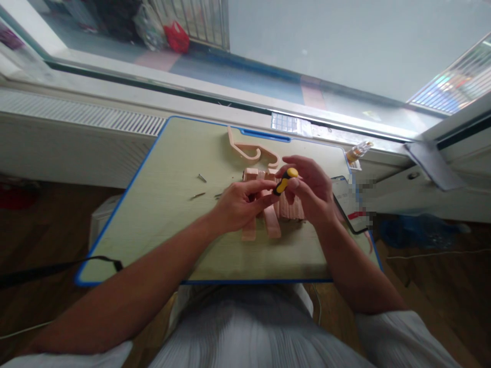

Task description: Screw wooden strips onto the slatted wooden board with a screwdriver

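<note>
A short screwdriver with a yellow and black handle is between my two hands, above the table. My right hand grips its yellow end with thumb and fingers. My left hand is closed, its thumb and fingertips pinched at the screwdriver's lower black end; the tip is hidden. Below the hands lie light wooden pieces, some slatted, partly covered by my fingers. Two curved wooden pieces with hooked ends rest farther back. To the left are a screw and a thin metal piece.
The pale table has a blue edge and a blue slot at the back. A phone or tablet lies on the right. A bottle and a clear compartment box stand by the window. A black strap crosses the front left corner.
</note>
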`<state>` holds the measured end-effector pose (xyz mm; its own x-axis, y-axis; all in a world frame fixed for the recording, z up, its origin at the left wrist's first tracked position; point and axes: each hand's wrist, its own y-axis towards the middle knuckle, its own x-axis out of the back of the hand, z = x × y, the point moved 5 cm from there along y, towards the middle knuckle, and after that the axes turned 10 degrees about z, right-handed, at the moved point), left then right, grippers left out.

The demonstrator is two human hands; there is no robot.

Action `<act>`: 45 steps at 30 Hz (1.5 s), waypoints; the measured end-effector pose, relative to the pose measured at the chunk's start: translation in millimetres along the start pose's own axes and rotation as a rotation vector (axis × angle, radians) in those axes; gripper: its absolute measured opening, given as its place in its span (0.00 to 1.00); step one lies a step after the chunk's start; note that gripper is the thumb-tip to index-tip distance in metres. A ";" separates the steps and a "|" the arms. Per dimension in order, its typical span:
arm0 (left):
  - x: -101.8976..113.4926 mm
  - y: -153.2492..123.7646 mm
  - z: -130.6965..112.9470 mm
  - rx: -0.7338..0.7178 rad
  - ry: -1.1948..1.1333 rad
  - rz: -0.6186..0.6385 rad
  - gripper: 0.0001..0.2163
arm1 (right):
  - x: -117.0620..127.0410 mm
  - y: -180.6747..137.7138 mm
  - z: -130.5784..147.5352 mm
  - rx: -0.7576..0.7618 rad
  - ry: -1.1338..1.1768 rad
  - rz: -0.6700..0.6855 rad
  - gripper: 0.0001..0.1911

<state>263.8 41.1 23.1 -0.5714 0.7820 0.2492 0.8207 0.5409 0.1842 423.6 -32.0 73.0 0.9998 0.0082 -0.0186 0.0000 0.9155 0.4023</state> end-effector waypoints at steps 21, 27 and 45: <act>-0.3 -0.1 0.6 -0.016 -0.073 -0.007 0.19 | -5.1 -1.7 -2.2 0.066 0.014 -0.020 0.15; 0.9 0.4 -0.4 -0.002 0.007 0.015 0.20 | -1.3 -1.4 -1.3 -0.042 -0.030 0.039 0.18; -1.3 -0.7 0.5 -0.005 -0.078 -0.003 0.20 | -1.2 -2.3 -4.1 0.020 -0.048 -0.042 0.18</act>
<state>264.0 39.9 22.2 -0.5711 0.8023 0.1736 0.8188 0.5417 0.1901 422.3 -32.4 68.4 0.9987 -0.0496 0.0078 0.0417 0.9063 0.4206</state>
